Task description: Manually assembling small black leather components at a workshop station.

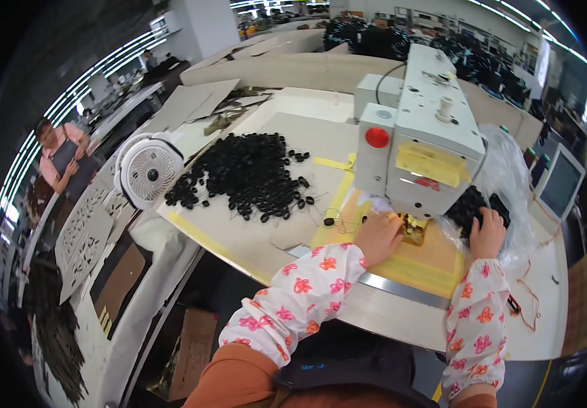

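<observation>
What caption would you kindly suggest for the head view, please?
Left hand at a white sewing machine, right hand at black items, small black pieces heaped to the left.

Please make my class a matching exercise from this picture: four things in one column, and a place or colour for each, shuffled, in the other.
Column one
1. White fan
2. Left hand
3. Right hand
4. Round disc on the sewing machine

Column two
A. At the black heap right of the machine
B. Red
C. Left of the large pile of small black pieces
D. Close beside the machine's needle area

Right pairs: 1-C, 2-D, 3-A, 4-B
</observation>
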Demonstrator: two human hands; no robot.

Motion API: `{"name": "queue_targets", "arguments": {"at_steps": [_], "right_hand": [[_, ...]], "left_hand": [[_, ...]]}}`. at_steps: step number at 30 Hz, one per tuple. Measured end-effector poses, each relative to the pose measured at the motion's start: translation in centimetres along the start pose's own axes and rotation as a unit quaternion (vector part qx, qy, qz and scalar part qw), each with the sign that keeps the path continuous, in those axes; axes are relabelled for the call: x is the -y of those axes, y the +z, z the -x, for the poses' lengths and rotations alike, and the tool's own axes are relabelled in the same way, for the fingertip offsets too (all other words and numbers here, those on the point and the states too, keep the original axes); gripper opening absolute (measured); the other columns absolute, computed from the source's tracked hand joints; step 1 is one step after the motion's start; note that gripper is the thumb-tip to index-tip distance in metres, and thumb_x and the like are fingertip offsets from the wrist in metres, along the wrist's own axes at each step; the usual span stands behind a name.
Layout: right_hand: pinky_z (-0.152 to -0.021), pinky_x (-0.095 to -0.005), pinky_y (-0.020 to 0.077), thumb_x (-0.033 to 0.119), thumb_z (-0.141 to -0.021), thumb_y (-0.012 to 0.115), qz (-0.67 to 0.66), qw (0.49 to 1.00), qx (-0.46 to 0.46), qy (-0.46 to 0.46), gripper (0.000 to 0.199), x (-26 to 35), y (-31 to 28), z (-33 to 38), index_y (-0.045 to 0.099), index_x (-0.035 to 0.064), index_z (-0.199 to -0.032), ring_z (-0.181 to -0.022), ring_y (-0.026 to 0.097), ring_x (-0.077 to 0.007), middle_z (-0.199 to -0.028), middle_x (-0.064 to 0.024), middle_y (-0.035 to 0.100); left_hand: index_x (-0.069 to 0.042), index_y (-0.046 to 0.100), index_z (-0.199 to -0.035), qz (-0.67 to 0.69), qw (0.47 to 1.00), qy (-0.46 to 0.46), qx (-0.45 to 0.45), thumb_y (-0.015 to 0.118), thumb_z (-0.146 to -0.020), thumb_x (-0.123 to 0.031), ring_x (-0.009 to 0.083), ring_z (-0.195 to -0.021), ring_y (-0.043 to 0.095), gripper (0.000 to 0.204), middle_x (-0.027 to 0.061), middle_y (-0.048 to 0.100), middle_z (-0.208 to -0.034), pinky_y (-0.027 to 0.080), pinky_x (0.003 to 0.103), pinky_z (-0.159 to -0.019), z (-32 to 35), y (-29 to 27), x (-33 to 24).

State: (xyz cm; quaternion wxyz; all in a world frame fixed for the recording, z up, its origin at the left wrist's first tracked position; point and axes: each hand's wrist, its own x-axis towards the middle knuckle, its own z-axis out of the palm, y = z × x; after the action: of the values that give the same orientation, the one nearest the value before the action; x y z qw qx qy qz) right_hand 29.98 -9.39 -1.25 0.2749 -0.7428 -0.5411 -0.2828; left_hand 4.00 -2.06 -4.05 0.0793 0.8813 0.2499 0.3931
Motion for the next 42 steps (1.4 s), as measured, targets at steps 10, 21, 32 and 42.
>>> {"name": "queue_targets", "arguments": {"at_steps": [10, 21, 32, 42], "right_hand": [[-0.073, -0.0374, 0.039, 0.011, -0.069, 0.061, 0.081, 0.992, 0.095, -0.027, 0.02, 0.7, 2.0, -1.2, 0.056, 0.0096, -0.089, -0.088, 0.05, -0.0249, -0.091, -0.006, 0.055], [-0.075, -0.0373, 0.043, 0.013, -0.077, 0.051, -0.099, 0.98, 0.074, -0.157, 0.023, 0.1, 4.5, -1.4, 0.058, 0.0069, -0.098, -0.09, 0.055, -0.0289, -0.094, -0.0116, 0.059], [-0.075, -0.041, 0.0431, 0.04, -0.076, 0.058, 0.056, 0.976, 0.18, 0.109, 0.046, -3.0, -0.8, -1.5, 0.052, 0.0043, -0.104, -0.089, 0.053, -0.0347, -0.099, -0.0163, 0.055], [-0.09, -0.0412, 0.0356, 0.022, -0.077, 0.058, -0.049, 0.995, 0.077, -0.043, 0.042, 2.9, 4.0, 0.0, 0.046, 0.0004, -0.112, -0.106, 0.042, -0.0384, -0.11, -0.0247, 0.047]], "left_hand": [[-0.006, 0.049, -0.08, 0.022, 0.99, -0.132, 0.052, 0.057, -0.075, -0.017, 0.0289, -0.069, 0.054, 0.015, 0.0104, 0.053, -0.073, 0.042, 0.04, -0.06, -1.1, 1.0, 0.6], [-0.002, 0.052, -0.08, 0.059, 0.997, -0.044, 0.028, 0.055, -0.074, -0.014, 0.0351, -0.068, 0.053, 0.014, 0.0152, 0.055, -0.071, 0.041, 0.043, -0.063, -1.3, 2.4, 0.2], [-0.003, 0.056, -0.072, 0.102, 0.989, -0.079, 0.071, 0.055, -0.076, -0.015, 0.0312, -0.064, 0.056, 0.013, 0.0133, 0.058, -0.067, 0.043, 0.041, -0.057, -1.8, 0.3, 0.9], [-0.004, 0.051, -0.081, 0.004, 0.991, -0.092, 0.097, 0.054, -0.079, -0.014, 0.0317, -0.07, 0.055, 0.011, 0.0119, 0.057, -0.073, 0.042, 0.041, -0.058, -1.3, -0.4, 0.8]]}}
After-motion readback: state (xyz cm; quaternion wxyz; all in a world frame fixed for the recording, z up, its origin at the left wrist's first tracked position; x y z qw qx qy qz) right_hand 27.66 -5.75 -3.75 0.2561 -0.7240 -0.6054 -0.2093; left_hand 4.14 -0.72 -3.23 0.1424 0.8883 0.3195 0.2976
